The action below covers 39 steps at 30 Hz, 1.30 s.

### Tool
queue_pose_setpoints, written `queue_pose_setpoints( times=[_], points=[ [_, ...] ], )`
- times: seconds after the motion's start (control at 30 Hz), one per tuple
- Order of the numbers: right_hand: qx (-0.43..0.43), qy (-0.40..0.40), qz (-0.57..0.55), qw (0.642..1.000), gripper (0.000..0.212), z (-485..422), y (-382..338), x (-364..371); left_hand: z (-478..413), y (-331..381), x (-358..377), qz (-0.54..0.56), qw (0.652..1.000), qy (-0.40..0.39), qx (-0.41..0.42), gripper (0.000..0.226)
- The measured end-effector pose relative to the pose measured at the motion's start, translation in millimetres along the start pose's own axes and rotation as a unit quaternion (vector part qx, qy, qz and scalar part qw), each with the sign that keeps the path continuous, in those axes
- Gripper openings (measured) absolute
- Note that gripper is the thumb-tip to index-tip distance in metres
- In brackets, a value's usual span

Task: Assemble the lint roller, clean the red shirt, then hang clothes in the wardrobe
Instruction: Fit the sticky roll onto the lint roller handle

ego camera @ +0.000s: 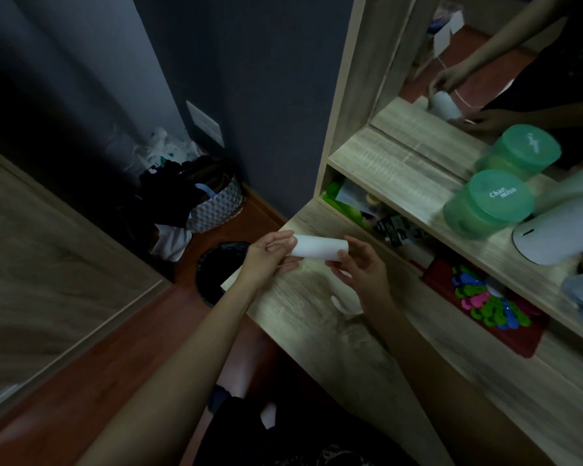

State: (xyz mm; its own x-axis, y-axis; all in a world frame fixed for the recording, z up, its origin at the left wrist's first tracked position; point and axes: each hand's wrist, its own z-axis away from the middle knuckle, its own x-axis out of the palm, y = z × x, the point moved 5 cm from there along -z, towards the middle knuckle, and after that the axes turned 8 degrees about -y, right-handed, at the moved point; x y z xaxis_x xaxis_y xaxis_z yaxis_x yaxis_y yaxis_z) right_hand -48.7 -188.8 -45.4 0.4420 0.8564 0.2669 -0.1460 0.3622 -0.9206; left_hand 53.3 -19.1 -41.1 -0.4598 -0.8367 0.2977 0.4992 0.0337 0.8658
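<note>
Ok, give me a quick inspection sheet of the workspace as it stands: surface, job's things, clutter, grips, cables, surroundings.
Surface: wooden desk; a small white piece lies on it, too blurred to identify.
Job's things: white roll held above the desk; no red shirt seen.
Clutter: green jar and white canister on the shelf; red tray of coloured clips beneath.
Grips: left hand holds the roll's left end; right hand holds its right end.
Cables: nothing seen.
Surroundings: mirror above the shelf; full basket and black bin on the floor.
</note>
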Motion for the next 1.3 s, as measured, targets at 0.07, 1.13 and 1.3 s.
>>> queue_pose_setpoints(
  times=[0.07,1.13,1.3],
  points=[
    [-0.010,0.000,0.026,1.000,0.037,0,-1,-2,0,1,1,-0.002,1.000,-0.027,-0.010,0.030],
    [-0.031,0.068,0.524,0.849,0.071,54,5,-78,-7,-11,23,-0.267,0.950,-0.133,-0.097,0.034],
    [0.006,0.020,0.628,0.778,0.069,64,32,-76,-6,-14,24,-0.238,0.958,-0.117,-0.112,0.031]
  ],
)
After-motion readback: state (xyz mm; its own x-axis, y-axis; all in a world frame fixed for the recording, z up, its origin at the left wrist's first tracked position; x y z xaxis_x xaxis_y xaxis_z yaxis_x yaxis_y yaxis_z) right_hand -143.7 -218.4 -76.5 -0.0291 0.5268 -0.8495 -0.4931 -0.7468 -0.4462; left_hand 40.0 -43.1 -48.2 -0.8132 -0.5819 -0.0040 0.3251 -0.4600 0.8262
